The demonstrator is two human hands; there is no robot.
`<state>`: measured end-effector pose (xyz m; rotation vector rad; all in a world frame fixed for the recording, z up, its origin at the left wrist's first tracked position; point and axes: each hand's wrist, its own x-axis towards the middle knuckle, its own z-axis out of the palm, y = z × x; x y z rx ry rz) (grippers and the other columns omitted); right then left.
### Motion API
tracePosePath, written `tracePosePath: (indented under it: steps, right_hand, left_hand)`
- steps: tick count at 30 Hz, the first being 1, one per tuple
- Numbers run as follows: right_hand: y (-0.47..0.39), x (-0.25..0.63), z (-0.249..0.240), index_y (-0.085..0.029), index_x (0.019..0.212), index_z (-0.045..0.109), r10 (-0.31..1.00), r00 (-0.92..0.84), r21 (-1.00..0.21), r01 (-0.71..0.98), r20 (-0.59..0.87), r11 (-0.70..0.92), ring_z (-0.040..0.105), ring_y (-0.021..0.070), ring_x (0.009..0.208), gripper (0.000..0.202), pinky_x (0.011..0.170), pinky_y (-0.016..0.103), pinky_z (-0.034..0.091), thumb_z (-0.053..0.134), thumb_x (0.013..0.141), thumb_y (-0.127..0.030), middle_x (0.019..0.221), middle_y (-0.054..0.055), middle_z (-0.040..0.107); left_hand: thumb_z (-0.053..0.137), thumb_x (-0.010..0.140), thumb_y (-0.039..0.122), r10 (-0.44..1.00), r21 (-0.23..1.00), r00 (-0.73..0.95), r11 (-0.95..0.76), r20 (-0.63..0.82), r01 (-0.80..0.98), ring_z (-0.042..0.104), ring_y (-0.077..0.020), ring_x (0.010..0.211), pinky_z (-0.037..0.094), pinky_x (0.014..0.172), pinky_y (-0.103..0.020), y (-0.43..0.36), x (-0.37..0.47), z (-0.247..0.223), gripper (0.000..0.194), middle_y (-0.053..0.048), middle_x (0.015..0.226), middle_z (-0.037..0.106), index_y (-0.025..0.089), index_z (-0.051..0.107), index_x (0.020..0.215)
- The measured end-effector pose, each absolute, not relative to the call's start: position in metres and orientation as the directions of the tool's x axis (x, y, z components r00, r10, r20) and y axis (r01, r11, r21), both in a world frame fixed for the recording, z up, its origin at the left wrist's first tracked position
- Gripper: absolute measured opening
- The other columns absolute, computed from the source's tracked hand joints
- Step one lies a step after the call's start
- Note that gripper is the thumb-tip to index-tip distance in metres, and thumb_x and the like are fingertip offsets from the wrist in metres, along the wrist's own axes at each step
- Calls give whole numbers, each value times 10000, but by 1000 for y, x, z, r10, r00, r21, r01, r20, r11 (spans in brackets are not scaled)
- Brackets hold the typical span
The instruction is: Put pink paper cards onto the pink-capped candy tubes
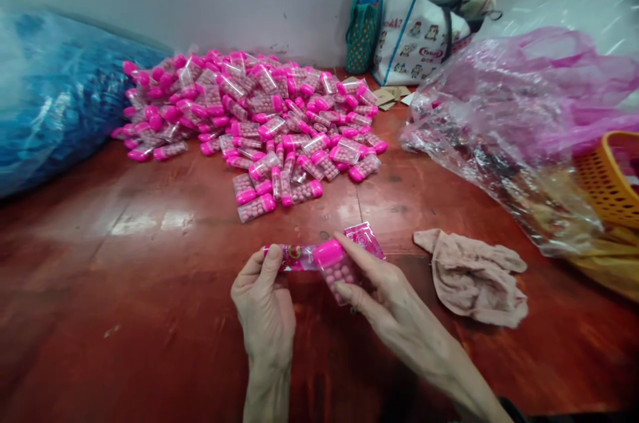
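Observation:
My left hand (267, 300) pinches a printed pink label sleeve (295, 258) between thumb and fingers, just above the table. In my right hand (382, 290) is a small clear container (337, 271) with a bright pink cap, full of round pink candies. Its capped end tilts up and left, meeting the sleeve's right end; whether it is inside the sleeve I cannot tell. Behind my right fingers a flat pink printed packet or sleeve (366, 239) lies on the table. Farther back is a large heap of similar pink-capped containers (264, 113).
A crumpled beige cloth (474, 276) lies right of my hands. Clear and pink plastic bags (519, 96) and a yellow basket (606, 176) fill the right side. At the left bulges a big blue bag (64, 96). A white printed tote (419, 36) stands against the wall.

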<state>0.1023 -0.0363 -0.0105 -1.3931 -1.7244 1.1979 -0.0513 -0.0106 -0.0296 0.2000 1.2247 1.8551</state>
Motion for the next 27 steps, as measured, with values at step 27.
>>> tracePosePath:
  steps: [27]
  right_hand:
    - [-41,89,-23,-165,1188,555,991,-118,-883,456,65,112,615,205,929,348,833,313,499,511,843,-155,1044,90,644]
  left_hand:
    - [737,624,120,822,821,-468,1,-326,-570,628,-118,715,493,697,-239,-7,-32,-41,346,-26,820,666,139,595,939]
